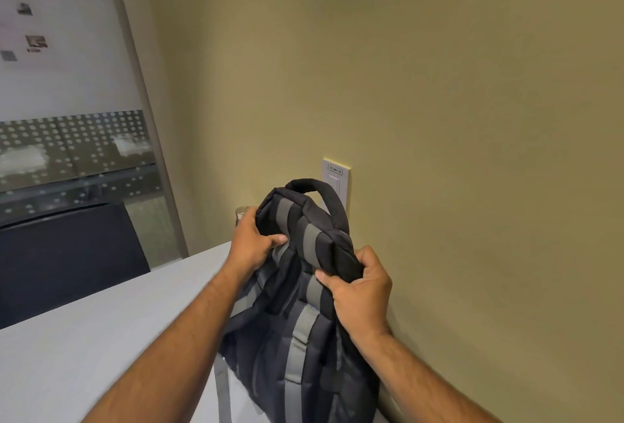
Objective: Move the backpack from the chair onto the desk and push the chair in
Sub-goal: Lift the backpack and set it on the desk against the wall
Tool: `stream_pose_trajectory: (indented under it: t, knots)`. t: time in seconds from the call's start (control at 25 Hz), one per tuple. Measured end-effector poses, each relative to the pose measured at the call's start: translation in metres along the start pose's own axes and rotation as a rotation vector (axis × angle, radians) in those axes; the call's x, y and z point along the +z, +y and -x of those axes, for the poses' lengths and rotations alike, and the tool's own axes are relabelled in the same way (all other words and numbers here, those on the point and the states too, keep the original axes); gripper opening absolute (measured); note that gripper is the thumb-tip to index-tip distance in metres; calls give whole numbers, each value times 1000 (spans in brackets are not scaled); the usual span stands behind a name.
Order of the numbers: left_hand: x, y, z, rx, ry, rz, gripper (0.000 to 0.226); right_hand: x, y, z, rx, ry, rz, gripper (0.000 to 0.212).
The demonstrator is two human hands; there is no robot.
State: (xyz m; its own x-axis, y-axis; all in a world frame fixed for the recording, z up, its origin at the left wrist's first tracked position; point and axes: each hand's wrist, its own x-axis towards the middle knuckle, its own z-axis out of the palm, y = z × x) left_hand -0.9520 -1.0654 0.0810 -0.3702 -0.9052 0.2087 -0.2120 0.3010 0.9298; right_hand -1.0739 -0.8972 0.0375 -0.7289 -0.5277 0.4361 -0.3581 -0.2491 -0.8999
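A black backpack (297, 331) with grey straps stands upright at the right end of the white desk (101, 338), close to the olive wall. Its top carry handle arches above it. My left hand (251, 242) grips the upper left side of the backpack near the top. My right hand (359, 292) grips the upper right shoulder strap area. The backpack's bottom edge is cut off by the frame, so I cannot tell whether it rests fully on the desk. A dark chair back (67, 260) shows beyond the desk's far side at the left.
A wall plate (337, 179) sits on the wall just behind the backpack's handle. A small clear round object (241, 212) peeks out behind my left hand. A glass partition (67, 139) with a dotted film stands at the left.
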Motion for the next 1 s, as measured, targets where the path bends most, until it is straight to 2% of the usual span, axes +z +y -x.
stream_pose_trajectory:
  t: [0.2, 0.44, 0.56, 0.68, 0.84, 1.0]
  knots:
    - [14, -31, -15, -46, -111, -31, 65, 9, 22, 9, 75, 29, 114, 61]
    - [28, -49, -23, -87, -150, -24, 67, 4, 36, 7, 129, 64, 257, 50]
    - [35, -52, -20, -85, -157, -43, 71, 1, 41, 7, 139, 68, 310, 57]
    - [30, -50, -15, -31, -182, -106, 80, -2, 42, 6, 130, 43, 316, 76]
    - [19, -43, 3, 111, -172, -343, 82, -10, 35, 5, 102, -25, 376, 106]
    - [15, -35, 28, 292, -114, -714, 66, -17, 27, 10, 30, -72, 505, 114]
